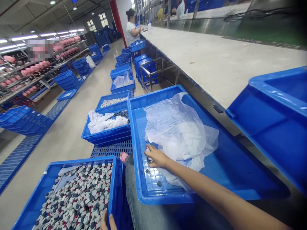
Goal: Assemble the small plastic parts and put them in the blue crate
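My right hand [155,157] reaches into a large blue crate [141,191], fingers curled round a few small white, red and dark pieces [148,152]. Beside it in that crate lies a crumpled translucent plastic bag [177,127]. Two loose dark pieces [159,183] rest on the crate floor below the hand. At the bottom edge, my left hand [109,222] shows only partly, its straight fingers apart at the side of another blue crate [117,172]. That crate holds a heap of small white, dark grey and red block-like pieces [81,195].
Smaller blue crates [107,132] with bags and parts line the slatted blue floor rack [112,149]. A long pale worktable [203,64] runs along the right, near a blue bin [268,118]. A person [132,28] stands far off. Shelves with pink items [35,68] are at left.
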Action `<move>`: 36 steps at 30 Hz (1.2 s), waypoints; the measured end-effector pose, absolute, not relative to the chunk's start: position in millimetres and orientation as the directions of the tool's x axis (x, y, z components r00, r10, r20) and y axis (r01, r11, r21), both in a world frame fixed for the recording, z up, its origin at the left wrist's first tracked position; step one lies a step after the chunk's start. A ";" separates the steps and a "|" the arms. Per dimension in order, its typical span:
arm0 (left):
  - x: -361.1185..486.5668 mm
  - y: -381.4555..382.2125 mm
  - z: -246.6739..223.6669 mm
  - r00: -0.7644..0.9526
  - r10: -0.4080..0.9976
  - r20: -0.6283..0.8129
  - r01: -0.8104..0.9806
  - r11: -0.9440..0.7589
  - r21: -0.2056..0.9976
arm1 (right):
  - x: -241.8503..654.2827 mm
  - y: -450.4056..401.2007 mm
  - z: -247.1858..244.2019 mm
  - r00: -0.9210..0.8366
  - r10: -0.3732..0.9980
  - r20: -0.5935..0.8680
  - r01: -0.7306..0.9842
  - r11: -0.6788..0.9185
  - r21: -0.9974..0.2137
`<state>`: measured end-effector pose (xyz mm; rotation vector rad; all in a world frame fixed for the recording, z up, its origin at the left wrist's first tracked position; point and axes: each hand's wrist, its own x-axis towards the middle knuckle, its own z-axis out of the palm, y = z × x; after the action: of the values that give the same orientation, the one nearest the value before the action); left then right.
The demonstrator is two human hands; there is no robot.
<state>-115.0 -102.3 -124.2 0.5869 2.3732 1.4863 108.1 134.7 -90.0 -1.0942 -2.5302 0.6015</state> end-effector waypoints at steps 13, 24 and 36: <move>-31.0 -55.0 -5.2 -0.662 0.720 -0.209 -0.339 -0.038 0.940 | 84.2 81.4 -3.2 -0.423 0.893 0.152 0.195 0.254 -0.947; 9.8 -41.3 84.8 -0.517 0.795 0.319 0.344 -0.148 0.927 | 75.8 4.2 89.2 -0.649 0.754 -0.101 -0.703 -0.645 -0.301; 11.3 -39.6 96.2 -0.309 0.870 0.384 0.561 -0.159 0.813 | 83.4 -7.4 92.5 -0.500 0.862 -0.088 -0.720 -0.470 -0.511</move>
<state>11.3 -39.6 96.2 1.6284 1.8084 1.4555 83.4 -7.4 92.5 -0.4151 -0.5128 2.0590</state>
